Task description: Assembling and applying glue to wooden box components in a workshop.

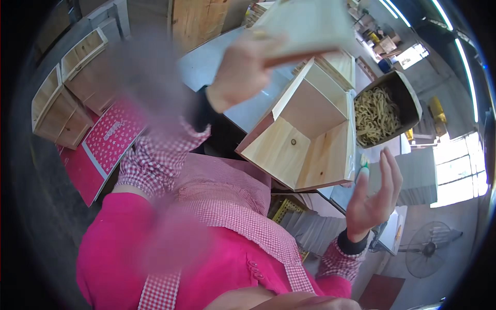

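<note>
An open wooden box (294, 142) with a divider lies tilted on the pale table (206, 59) in front of me, a knot showing on an inner wall. Beyond its far left side, my left hand (240, 72) is closed on a pale board (310, 28) with a reddish-brown edge, both blurred by motion. My right hand (372, 196) is raised at the box's right side, fingers stretched and thumb apart, not gripping anything. By its thumb tip shows a small green thing (364, 164); whether they touch I cannot tell.
A dark-sided carton (411, 103) of pale curled strips stands right of the box. Wooden boxes (62, 108) stand at left beside a pink printed sheet (111, 132). Stacked grey panels (408, 175) and a fan (429, 249) are at right. Purplish smears blur part of the view.
</note>
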Available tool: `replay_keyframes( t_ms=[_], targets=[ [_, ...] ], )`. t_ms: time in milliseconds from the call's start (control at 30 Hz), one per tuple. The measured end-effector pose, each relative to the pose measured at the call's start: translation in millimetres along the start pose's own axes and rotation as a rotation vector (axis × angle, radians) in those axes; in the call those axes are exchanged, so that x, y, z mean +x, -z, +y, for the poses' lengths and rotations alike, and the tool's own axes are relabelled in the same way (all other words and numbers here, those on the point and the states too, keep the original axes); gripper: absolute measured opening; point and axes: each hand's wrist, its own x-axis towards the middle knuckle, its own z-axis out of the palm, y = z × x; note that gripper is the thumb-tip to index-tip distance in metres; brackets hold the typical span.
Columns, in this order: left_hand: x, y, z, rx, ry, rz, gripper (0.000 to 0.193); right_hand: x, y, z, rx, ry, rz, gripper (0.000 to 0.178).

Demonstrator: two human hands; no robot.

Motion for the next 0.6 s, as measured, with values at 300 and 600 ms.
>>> replay_keyframes(
  t_ms=[300, 600],
  targets=[
    [33, -58, 95, 0.052, -0.452, -0.216, 0.020, 63, -30, 5, -0.565, 0.217, -0.380, 0.044],
    [-27, -24, 85, -0.116, -0.264, -0.127, 0.036, 18, -43, 34, -0.511, 0.180, -0.454, 0.045]
  ],
)
